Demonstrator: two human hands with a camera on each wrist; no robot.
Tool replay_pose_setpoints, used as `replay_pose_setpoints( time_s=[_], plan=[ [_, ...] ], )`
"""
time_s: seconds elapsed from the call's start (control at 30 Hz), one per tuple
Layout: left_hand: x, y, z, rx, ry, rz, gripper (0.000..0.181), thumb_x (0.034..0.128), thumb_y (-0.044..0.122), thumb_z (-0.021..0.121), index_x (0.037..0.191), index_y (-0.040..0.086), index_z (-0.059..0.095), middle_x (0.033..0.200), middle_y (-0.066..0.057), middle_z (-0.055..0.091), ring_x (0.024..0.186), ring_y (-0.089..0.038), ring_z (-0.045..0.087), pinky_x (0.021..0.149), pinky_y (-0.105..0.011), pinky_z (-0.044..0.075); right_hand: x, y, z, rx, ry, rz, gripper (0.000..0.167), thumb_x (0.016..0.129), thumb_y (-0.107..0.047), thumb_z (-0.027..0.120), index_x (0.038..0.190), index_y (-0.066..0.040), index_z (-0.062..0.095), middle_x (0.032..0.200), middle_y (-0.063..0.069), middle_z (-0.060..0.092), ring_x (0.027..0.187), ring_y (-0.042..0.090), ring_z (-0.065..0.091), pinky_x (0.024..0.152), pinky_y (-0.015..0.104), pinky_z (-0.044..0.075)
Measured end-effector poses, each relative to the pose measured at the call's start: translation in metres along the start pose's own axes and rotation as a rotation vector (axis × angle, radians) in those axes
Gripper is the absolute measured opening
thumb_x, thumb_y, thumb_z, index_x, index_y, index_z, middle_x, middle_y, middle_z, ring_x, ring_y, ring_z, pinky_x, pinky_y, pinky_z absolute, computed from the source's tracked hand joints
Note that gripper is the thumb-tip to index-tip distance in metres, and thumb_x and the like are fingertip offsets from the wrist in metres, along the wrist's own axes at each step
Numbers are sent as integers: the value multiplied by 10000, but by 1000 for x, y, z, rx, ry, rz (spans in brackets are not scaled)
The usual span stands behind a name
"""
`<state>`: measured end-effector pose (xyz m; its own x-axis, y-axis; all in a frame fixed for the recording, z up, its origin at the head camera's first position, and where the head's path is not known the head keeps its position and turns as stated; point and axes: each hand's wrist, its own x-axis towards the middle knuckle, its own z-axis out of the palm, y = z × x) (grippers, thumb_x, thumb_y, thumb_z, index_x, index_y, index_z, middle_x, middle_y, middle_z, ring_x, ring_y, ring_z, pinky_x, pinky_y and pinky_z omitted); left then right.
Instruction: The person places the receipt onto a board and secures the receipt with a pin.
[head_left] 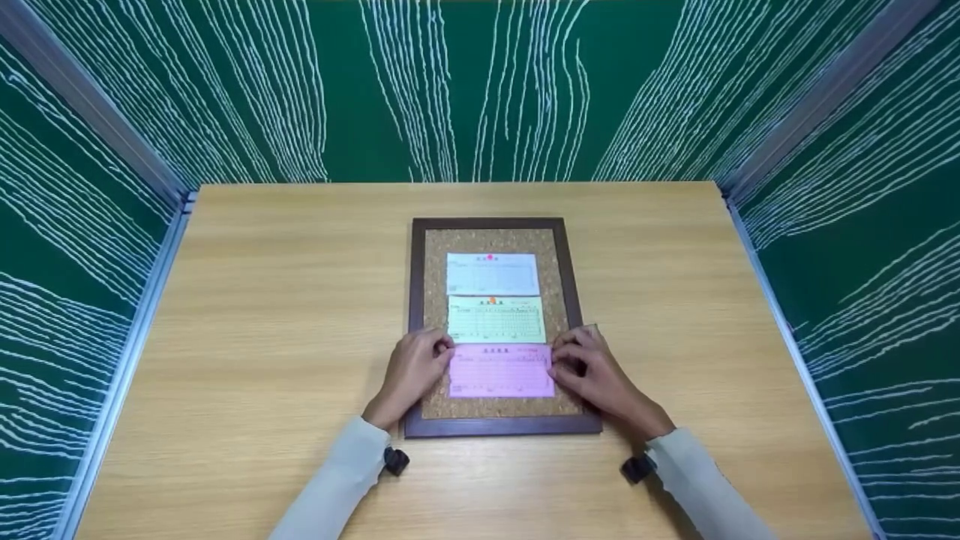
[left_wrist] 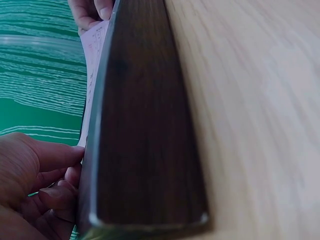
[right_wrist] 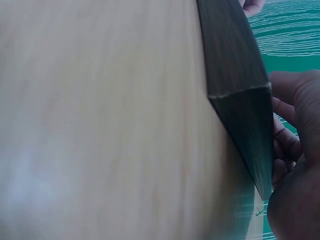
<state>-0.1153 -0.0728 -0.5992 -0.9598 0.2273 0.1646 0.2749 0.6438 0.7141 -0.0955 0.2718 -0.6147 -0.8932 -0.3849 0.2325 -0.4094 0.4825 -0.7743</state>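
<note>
A pink printed slip lies on the lower part of a framed cork board. My left hand pinches its upper left corner. At the right edge, my right hand pinches the slip between thumb and fingers. Above it are a pale green slip with an orange pushpin at its top, and a white slip with a pink pushpin. In the left wrist view, the pink slip runs between both hands behind the dark frame. The frame partly hides my right fingers in the right wrist view.
The board lies flat on a light wooden table. Green panels with white wavy lines stand around the back and sides, joined by metal posts. Small black devices sit at both wrists.
</note>
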Motion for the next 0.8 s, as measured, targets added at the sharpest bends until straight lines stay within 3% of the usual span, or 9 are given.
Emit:
replay_pose_setpoints(
  time_s=[0.17,0.47,0.63,0.8],
  plan=[
    [0,2,-2,3,-15,-11,51,955,34,797,905,41,800,860,-21,731,781,-179,674,716,-350,579,1,0,-2,7,32,2,183,917,-4,875,1077,-71,817,1226,48,698,1229,255,490,1050,243,364],
    [0,3,-1,21,4,0,56,945,29,808,912,74,802,841,-10,718,781,-184,661,725,-374,570,8,11,-16,19,102,-99,238,888,-13,910,1102,-80,829,1249,145,716,1251,357,492,1093,362,319],
    [0,3,-1,22,7,0,55,948,25,815,954,74,792,846,-1,711,784,-175,652,726,-373,559,10,19,-25,34,146,-92,284,848,58,914,1090,-61,830,1244,160,725,1255,394,508,1103,303,322],
    [0,2,-1,14,0,8,80,944,2,817,975,72,793,853,-3,729,780,-161,662,714,-351,565,11,25,-31,42,204,-88,303,795,177,884,1053,39,807,1209,280,701,1231,493,498,1102,249,316]
  ],
)
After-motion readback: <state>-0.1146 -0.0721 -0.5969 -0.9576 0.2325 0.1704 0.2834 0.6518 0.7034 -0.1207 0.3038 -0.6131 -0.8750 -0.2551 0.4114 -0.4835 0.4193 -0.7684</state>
